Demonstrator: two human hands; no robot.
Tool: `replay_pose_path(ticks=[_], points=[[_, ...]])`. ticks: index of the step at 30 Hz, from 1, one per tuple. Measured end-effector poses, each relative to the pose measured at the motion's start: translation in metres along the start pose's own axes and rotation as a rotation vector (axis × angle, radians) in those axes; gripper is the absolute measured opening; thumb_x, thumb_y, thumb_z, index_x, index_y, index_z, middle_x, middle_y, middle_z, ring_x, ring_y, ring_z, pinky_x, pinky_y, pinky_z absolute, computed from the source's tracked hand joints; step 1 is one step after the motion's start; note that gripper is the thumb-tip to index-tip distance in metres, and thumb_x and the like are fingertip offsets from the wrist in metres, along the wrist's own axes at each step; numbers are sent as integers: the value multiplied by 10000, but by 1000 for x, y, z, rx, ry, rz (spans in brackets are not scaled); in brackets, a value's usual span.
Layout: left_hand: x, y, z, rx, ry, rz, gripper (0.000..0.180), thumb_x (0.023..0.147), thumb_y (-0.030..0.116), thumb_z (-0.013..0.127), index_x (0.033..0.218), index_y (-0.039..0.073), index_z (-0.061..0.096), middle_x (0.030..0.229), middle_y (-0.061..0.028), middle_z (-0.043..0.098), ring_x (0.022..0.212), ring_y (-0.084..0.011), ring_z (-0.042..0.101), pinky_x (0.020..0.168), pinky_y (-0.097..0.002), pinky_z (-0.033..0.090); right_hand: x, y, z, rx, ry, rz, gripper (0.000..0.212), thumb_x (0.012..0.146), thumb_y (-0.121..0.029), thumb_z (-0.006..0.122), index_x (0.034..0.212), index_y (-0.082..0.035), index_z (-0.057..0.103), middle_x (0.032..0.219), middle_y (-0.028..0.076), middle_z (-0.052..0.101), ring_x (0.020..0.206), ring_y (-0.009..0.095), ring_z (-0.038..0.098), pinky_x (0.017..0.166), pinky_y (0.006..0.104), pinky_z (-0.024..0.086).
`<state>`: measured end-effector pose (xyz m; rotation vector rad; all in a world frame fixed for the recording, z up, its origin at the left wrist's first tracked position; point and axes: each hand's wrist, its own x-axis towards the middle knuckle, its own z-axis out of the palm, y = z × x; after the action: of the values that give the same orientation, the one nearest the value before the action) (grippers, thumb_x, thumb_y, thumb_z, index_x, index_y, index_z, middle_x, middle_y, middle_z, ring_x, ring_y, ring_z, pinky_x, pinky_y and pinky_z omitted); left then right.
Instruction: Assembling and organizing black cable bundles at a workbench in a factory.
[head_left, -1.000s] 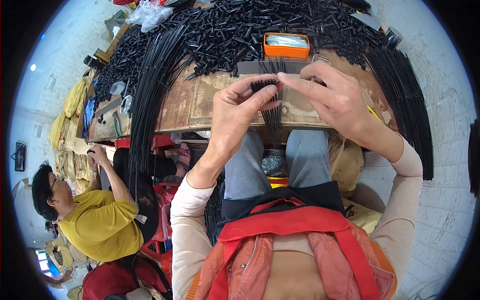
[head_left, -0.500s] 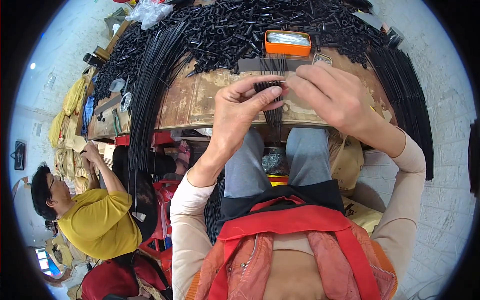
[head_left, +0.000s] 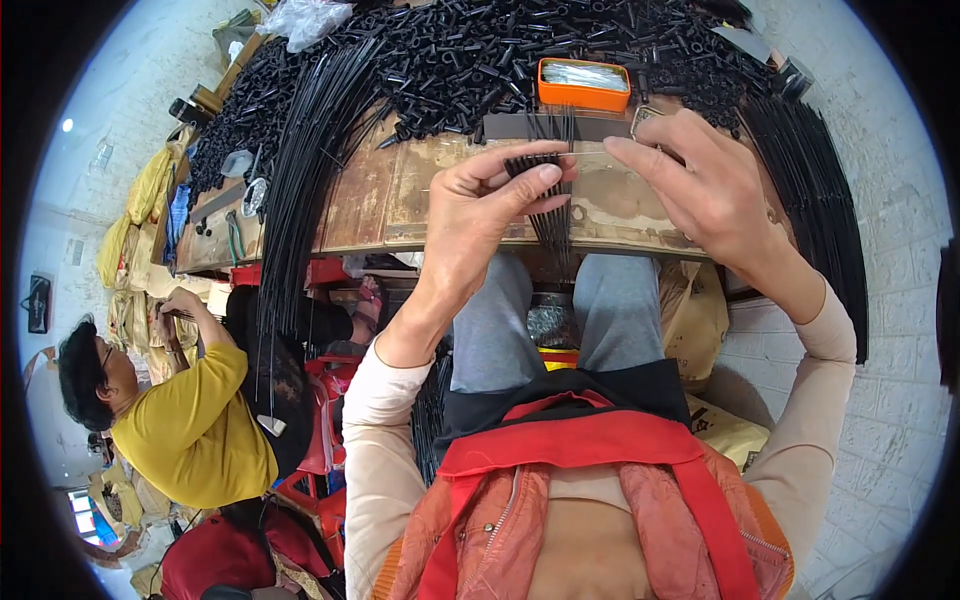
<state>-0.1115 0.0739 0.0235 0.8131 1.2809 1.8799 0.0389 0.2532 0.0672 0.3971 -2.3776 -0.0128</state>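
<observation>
My left hand (head_left: 468, 222) is closed round a row of thin black ribs (head_left: 550, 228), like umbrella ribs, pinched between thumb and fingers above the table's near edge. The ribs stand side by side and fan out above and below the grip. A thin pale wire (head_left: 592, 153) stretches sideways from the top of the row toward my right hand (head_left: 712, 190). The thumb and forefinger of that hand are pressed together at the wire's far end, apart from the ribs.
Small black tubular parts (head_left: 450, 75) heap across the back of the wooden table (head_left: 360, 195). An orange box (head_left: 584, 98) holds pale wires. Long black rib bundles (head_left: 318, 150) hang over the edge at left and right (head_left: 818, 200). Pliers (head_left: 235, 238) lie at left, where a co-worker (head_left: 190, 430) sits.
My right hand has moved right, away from the ribs, exposing a longer stretch of wire. My left hand stays nearly in place. The co-worker's arms and head have shifted slightly.
</observation>
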Motion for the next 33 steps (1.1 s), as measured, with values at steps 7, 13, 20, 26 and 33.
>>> replay_pose_path(ticks=[7,13,20,26,33], points=[[-3,-1,0,-15,-56,-3,251,902,5,633,1150,-34,653,1051,-152,690,996,-213,676,850,-314,590,2,3,9,103,52,-54,393,693,42,669,1083,-11,678,926,122,621,753,265,613,612,342,496],[-2,-7,-5,-35,-51,-1,267,889,2,654,1155,-24,656,1009,-126,702,954,-189,684,838,-305,584,18,-3,16,216,119,-112,372,749,67,635,1110,-13,673,934,115,639,753,236,618,630,316,507],[6,-108,-52,1358,-214,479,859,593,313,838,1347,87,493,1414,-186,432,1336,-376,386,1097,-486,348,-11,66,70,425,138,510,226,943,-64,557,1147,-9,639,969,92,663,778,129,593,709,249,486],[21,-128,-45,1366,-314,490,871,645,357,818,1419,194,454,1512,-133,356,1394,-311,338,1139,-477,281,-29,167,148,98,-114,481,207,903,-144,603,1053,-16,666,975,120,666,811,257,635,748,338,507],[39,-124,-44,1560,-465,518,692,733,97,666,1381,272,500,1550,-129,288,1432,-326,274,1142,-493,279,-16,215,198,-60,-399,602,190,828,-163,622,919,-9,686,897,200,681,872,376,660,769,453,528]])
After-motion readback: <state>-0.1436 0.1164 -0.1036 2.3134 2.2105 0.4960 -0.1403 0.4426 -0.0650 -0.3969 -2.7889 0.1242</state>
